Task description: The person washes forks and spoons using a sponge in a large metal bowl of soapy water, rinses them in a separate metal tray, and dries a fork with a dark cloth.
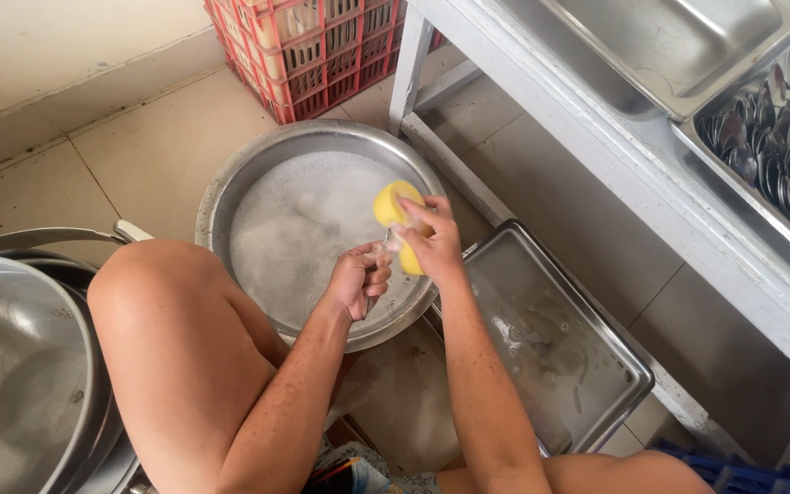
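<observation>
Your right hand [432, 240] is clamped round a soft yellow foam sponge [393, 212], fingers curled over its top. Your left hand [358, 279] is closed in a fist round a thin metal utensil [384, 252], prob. a spoon; only a bit of the handle shows, so can't tell which end the sponge is on. Both hands meet over the far side of a wide round steel basin w/ sudsy water [308, 206], sponge pressed to the utensil.

Step in hand looks like scrubbing. Next move calls for a firm left grip while the sponge slides along the metal, since it looks slippery.

Just right of your right hand sits a rectangular steel tray of cloudy water [550, 343]. Beyond it, a white bench [596, 137] carries a steel pan of spoons [779, 151].
</observation>
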